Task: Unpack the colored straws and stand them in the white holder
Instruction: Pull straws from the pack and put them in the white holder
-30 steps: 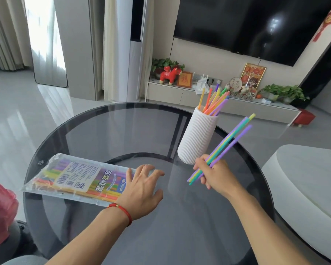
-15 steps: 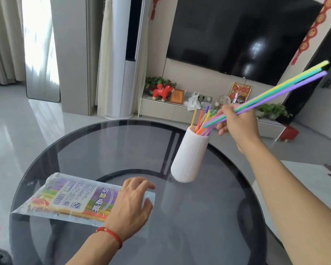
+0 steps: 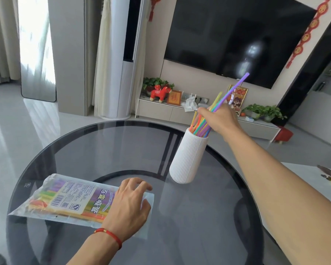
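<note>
A: What does the room look like?

B: A living room with pale glossy floor tiles. A dark television (image 3: pixel 235 35) hangs on the far wall above a low white cabinet (image 3: pixel 161 109) that carries a red horse figurine (image 3: pixel 159 92) and potted green plants (image 3: pixel 264 110). A tall white air conditioner (image 3: pixel 120 58) stands far left of the screen. Nearest the camera is a round dark glass table (image 3: pixel 103 146).

A: Where is the white holder?

B: The ribbed white holder (image 3: pixel 187 157) stands on the far right part of the table, upright though it looks tilted through the wide lens. A fan of colored straws (image 3: pixel 200 125) rises out of its mouth, orange, yellow, green and purple.

A: And the person's right hand?

B: The right hand (image 3: pixel 221 119) hovers just above the holder's rim, its fingers curled around a small bunch of straws. Their lower ends reach down into the holder, and a purple straw (image 3: pixel 235 87) sticks up past the hand toward the television.

A: What about the left hand?

B: The left hand (image 3: pixel 129 205), with a red string bracelet (image 3: pixel 111 235) at the wrist, lies on the right end of the clear plastic straw packet (image 3: pixel 65 201), fingers loosely spread. The packet lies flat on the near left part of the table, with straws visible inside under its printed label.
</note>
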Available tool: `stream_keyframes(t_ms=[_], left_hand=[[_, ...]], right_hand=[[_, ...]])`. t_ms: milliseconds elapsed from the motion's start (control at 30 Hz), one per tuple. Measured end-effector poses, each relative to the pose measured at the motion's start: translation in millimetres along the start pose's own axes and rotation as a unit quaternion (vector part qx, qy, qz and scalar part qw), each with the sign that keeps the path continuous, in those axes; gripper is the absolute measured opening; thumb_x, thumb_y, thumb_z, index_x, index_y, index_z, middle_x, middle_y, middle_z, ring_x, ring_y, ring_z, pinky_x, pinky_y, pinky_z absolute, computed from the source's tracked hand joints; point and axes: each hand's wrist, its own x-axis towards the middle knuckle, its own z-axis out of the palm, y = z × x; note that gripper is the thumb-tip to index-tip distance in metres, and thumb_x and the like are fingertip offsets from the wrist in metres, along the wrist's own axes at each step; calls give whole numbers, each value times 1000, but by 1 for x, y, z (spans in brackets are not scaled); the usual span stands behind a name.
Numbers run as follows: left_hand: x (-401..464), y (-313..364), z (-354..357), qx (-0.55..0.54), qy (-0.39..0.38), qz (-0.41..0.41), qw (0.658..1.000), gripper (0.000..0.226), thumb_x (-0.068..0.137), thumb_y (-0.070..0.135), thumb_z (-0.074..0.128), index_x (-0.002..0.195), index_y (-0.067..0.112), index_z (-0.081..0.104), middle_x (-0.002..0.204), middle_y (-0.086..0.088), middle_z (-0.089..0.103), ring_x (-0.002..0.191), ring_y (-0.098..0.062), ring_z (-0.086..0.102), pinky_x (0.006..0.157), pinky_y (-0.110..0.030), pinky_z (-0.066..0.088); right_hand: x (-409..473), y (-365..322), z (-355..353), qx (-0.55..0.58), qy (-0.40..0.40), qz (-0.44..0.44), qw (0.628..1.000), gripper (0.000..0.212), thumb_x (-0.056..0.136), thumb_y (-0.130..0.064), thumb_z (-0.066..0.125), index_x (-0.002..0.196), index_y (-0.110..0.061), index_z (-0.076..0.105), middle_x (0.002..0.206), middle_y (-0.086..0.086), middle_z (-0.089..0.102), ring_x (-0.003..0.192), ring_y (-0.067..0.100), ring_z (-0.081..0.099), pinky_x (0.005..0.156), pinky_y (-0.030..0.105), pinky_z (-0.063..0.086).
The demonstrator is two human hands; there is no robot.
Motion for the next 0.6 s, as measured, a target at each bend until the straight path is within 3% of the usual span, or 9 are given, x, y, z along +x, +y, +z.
stream_keyframes(t_ms=[67,133,233,300,367,433,467,533,600], left_hand=[[0,-1,1,1,-2,-3,1000,25,87,16,62,110,25,60,123,4,54,122,-19,42,101,-38,45],[1,-1,1,1,-5,-5,1000,26,87,16,62,111,24,60,123,4,54,122,-20,43,100,-38,45],[1,-1,1,1,-9,-6,1000,26,87,16,61,112,24,60,123,3,54,121,-20,42,100,-37,44],[0,-2,2,3,-13,-9,1000,26,87,16,60,112,24,60,124,3,54,121,-20,42,101,-37,44],[0,-3,2,7,-17,-12,1000,26,87,17,60,113,24,59,124,3,54,121,-20,42,100,-38,44],[1,-4,1,10,-21,-14,1000,26,87,18,60,113,24,59,124,3,54,120,-20,43,100,-38,45],[1,-4,1,12,-27,-16,999,27,87,18,60,113,24,59,124,3,54,121,-20,43,100,-39,45],[1,-4,-2,24,-40,-16,999,30,86,23,60,115,24,59,126,2,54,121,-22,44,101,-40,44],[2,-3,-7,54,-61,-10,997,40,81,38,57,120,28,57,129,4,52,123,-22,44,103,-41,42]], right_hand=[[-1,-3,-1,39,22,4,999,36,84,-45,72,68,-13,68,67,-1,70,64,16,67,59,27,48],[-3,-4,-4,66,48,-8,997,28,85,-46,74,71,-21,70,71,-7,72,67,10,70,62,28,53],[-10,-2,-3,91,117,-53,988,33,90,-42,73,110,-17,68,94,2,71,88,19,70,79,33,60],[-16,-1,-3,114,197,-123,966,53,93,-38,72,135,-12,53,102,11,67,87,19,64,75,12,50],[-19,-1,-5,97,246,-191,945,59,99,-30,65,150,-11,41,115,15,64,89,19,61,71,13,47],[-16,1,-3,21,200,-225,953,44,107,-20,51,150,-12,49,130,15,64,107,22,62,84,24,47],[-16,4,-2,-37,146,-224,963,36,110,-19,44,141,-10,59,130,16,66,116,27,62,92,30,45],[-19,9,5,-109,-1,-196,975,40,113,-23,33,119,-4,68,125,20,69,123,35,59,104,43,45],[-23,12,8,-129,-98,-168,972,44,115,-28,29,134,-8,64,144,16,63,141,31,49,117,52,38]])
